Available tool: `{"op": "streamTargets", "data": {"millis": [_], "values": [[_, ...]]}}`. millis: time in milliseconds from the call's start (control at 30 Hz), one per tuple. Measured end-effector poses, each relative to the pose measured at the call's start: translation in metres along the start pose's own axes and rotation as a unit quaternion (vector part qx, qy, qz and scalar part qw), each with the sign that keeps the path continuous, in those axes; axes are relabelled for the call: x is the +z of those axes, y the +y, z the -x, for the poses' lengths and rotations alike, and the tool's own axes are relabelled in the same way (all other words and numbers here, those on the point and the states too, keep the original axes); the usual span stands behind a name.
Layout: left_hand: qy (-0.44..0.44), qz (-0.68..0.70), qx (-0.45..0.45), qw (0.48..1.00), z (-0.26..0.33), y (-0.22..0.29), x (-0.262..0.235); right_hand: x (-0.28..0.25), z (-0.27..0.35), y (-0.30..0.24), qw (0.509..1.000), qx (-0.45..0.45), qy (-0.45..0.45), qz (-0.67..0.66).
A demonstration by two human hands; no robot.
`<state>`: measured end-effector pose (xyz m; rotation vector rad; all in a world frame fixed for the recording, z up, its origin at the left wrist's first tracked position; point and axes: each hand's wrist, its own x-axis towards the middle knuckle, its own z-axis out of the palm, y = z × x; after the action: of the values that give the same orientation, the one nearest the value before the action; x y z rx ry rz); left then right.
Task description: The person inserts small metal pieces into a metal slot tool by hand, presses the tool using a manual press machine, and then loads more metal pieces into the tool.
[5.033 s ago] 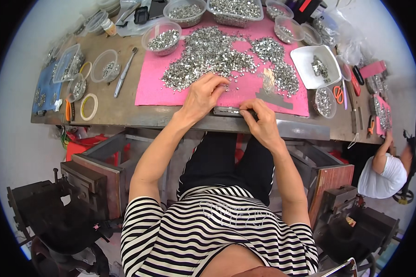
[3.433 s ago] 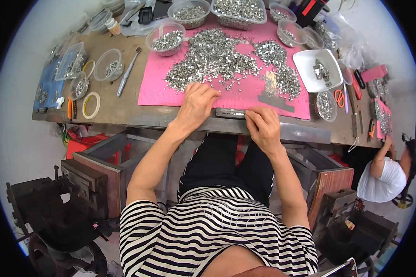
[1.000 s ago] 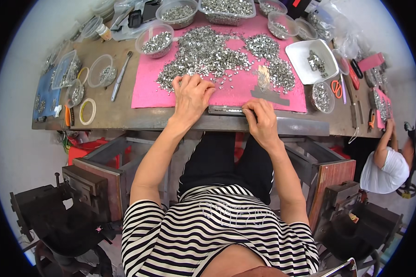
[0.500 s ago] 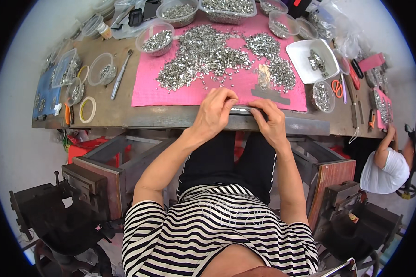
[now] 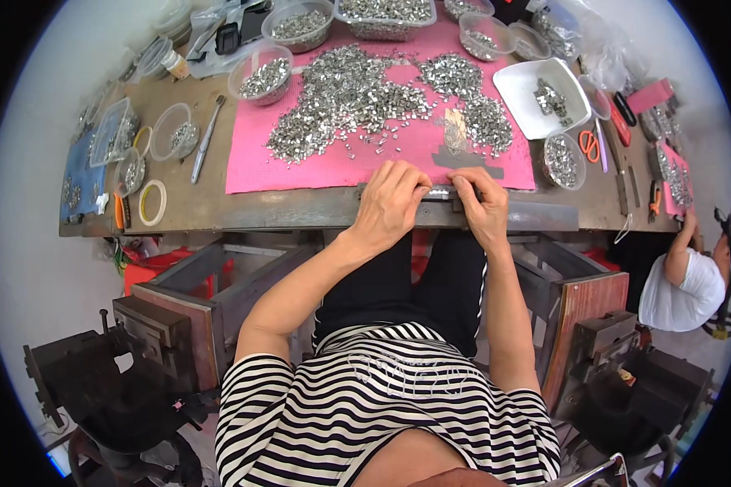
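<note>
At the table's front edge, a narrow dark bar carries a short row of small silver metal pieces. My left hand is closed at the row's left end, thumb and forefinger pinched together. Bent fingers of my right hand press together over the bar at the other end. What lies between the fingertips of either hand is hidden. Beyond them, heaps of loose silver metal pieces cover a pink mat. A grey flat strip and a tan patch lie on the mat near my right hand.
Clear plastic bowls of metal pieces ring the mat, with a white tray at right. Left are a long-handled tool and a tape roll. Orange-handled scissors lie right. Another person works at the far right.
The view has shifted slightly, so the table sits a little further left and higher. Both hands have shifted a little to the right along the bar, still at the row of pieces.
</note>
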<state>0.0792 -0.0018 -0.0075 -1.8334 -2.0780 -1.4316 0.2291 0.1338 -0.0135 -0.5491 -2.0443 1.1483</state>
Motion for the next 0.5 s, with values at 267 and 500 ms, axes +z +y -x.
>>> {"op": "streamTargets", "data": {"millis": [267,500], "values": [[0.034,-0.028,0.065,0.997,0.0030,-0.0017,0.0033,-0.0006,0.0003,-0.0048,1.000,-0.001,0.008,0.014],[0.022,-0.022,0.063,0.998,0.0089,-0.0012,-0.0012,0.0012,0.0032,-0.0060,1.000,-0.007,0.014,0.000]]}}
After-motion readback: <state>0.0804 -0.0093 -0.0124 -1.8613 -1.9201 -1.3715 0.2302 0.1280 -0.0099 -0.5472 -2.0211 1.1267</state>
